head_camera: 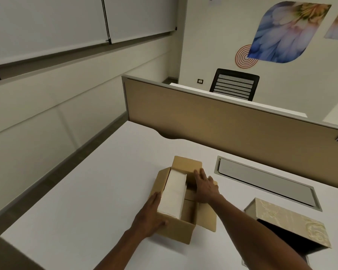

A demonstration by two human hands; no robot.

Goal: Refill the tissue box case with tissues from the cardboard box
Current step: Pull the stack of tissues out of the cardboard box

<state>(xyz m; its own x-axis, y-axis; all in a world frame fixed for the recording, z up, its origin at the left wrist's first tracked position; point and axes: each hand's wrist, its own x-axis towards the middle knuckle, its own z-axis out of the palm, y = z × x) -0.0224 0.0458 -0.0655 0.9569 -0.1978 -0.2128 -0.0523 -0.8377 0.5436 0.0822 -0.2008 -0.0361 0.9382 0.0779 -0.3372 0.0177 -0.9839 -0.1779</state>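
Observation:
An open brown cardboard box [176,229] stands on the white desk [86,201]. A white stack of tissues [173,193] lies along the box's left side. My left hand [149,217] presses flat against the box's near-left corner, thumb on its front wall. My right hand [204,187] hovers over the box's right half with fingers spread, touching the far flap. The beige patterned tissue box case [293,221] lies tipped at the right, its dark inside showing, partly hidden behind my right forearm.
A grey cable hatch [265,181] is set into the desk behind the case. A tan partition [222,129] bounds the desk's far edge, with a black chair [234,84] beyond it. The desk's left edge drops off to the floor.

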